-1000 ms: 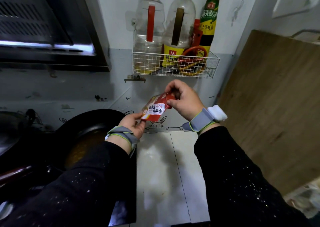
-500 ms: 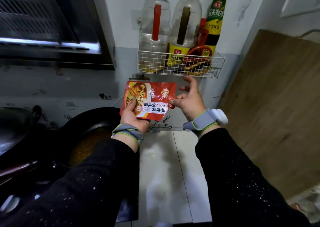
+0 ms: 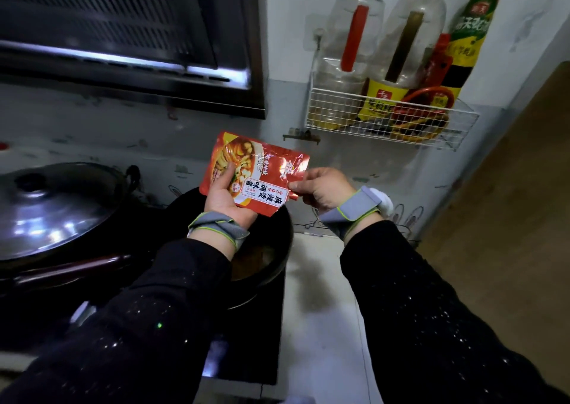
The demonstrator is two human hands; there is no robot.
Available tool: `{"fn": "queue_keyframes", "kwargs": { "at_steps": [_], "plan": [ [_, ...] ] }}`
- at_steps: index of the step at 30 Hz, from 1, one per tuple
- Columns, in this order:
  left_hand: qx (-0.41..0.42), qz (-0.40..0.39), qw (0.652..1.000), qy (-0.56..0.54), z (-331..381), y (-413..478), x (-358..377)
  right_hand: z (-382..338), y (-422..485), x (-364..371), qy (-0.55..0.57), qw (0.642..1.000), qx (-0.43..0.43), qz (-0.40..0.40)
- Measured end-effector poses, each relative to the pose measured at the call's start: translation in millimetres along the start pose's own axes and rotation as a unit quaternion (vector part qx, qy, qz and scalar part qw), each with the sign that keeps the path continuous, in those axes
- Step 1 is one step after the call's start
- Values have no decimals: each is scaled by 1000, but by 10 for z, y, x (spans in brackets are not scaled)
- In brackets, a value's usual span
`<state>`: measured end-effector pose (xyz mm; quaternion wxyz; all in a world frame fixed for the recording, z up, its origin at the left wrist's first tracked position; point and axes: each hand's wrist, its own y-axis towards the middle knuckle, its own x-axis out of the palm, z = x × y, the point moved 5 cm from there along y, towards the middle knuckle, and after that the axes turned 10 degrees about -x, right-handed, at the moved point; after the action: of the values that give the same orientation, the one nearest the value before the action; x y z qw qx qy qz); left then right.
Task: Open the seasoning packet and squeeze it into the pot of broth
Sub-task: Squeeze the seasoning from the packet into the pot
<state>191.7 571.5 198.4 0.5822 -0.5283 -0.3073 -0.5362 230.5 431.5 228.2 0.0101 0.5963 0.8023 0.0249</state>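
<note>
A red seasoning packet with a food picture and a white label is held flat above the pot. My left hand grips its lower left part, thumb on the front. My right hand pinches the packet's right edge, where the foil is crumpled and partly torn. Below both hands stands the black pot with orange broth showing past my left wrist; my left forearm hides most of the inside.
A larger pan under a metal lid sits at the left. A range hood hangs above it. On the wall, a white wire rack holds three bottles. A wooden board leans at the right, with white tiled counter beside the pot.
The view has swung left. Both hands carried the packet over the pot. The right hand, loose beside the packet before, now pinches its right edge, which looks crumpled and torn.
</note>
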Motion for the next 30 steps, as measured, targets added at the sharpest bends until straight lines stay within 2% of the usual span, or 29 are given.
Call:
{"fn": "queue_keyframes", "kwargs": {
  "at_steps": [7,11,25,30],
  "plan": [
    [7,52,997,65,536,-171,-147,123,210,453,-62,997,-21,-30],
    [19,77,993,86,776,-259,-241,231,280,688,-78,995,-5,-60],
    [68,37,984,162,1138,-185,-380,423,411,985,6,999,29,-26],
    [98,46,975,196,1218,-166,-406,471,433,1025,25,999,45,-11]
  ]
}}
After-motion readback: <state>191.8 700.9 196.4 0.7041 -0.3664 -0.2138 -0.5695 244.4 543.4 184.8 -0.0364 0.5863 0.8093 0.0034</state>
